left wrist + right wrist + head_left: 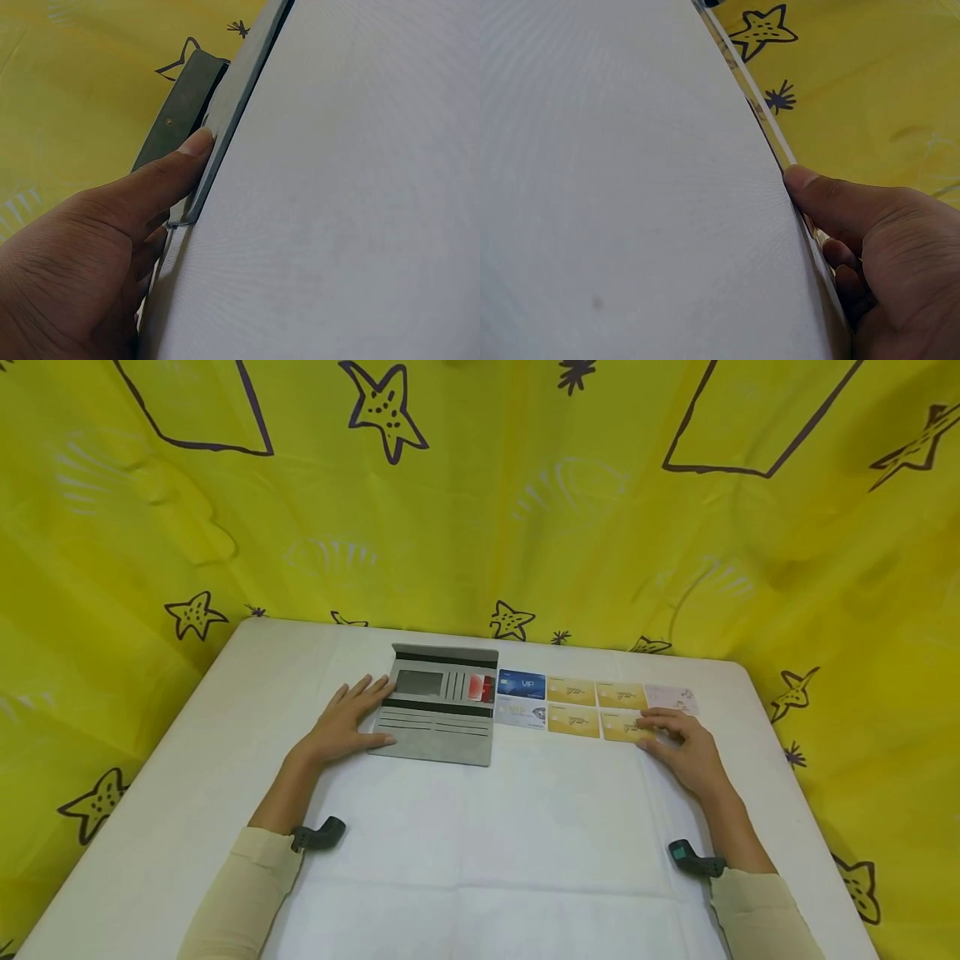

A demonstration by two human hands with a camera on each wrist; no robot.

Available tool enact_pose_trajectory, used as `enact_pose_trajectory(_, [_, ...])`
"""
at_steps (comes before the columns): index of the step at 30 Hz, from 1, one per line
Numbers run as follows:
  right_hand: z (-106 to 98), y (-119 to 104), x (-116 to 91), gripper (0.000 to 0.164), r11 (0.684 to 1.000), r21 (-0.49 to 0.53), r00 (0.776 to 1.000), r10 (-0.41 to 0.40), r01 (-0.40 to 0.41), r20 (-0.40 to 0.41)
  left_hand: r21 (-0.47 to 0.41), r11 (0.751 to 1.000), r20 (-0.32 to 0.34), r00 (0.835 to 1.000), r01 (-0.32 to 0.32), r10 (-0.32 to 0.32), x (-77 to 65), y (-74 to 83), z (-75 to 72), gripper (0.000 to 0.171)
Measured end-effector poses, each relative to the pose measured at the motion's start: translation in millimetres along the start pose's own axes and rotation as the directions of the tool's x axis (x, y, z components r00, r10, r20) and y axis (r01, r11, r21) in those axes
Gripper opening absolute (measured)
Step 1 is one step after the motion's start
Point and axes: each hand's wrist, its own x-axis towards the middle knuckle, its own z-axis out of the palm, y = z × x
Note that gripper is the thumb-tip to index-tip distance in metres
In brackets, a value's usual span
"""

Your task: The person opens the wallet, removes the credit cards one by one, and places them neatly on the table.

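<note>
A grey wallet [430, 745] lies unfolded on the table, with card slots, a dark window and a red card [476, 687] in a slot. On its left edge rests my left hand [347, 724], fingers spread and thumb on the lower part. To the wallet's right several cards lie in two rows. Among them are a blue VIP card [522, 683], a silver VIP card [521, 712], gold cards [572, 691] and a pale pink card [670, 697]. My right hand [686, 752] has thumb and fingers at the right end of the lower-right gold card [618, 727], partly covering it.
A white cloth covers the table [480, 852], whose far edge runs just behind the wallet and cards. Behind and around it hangs a yellow curtain [465, 527] with starfish drawings. Each wrist wears a dark camera band [318, 835].
</note>
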Motion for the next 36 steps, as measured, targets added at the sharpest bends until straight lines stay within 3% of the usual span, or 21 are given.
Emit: enact_pose_trajectory(36, [0.7,-2.7,-0.1,0.027,1.0,-0.004,1.0,0.029,-0.029,0.008,-0.009,1.0,0.003,1.0,-0.004,0.004,-1.0,1.1,-2.1,0.097])
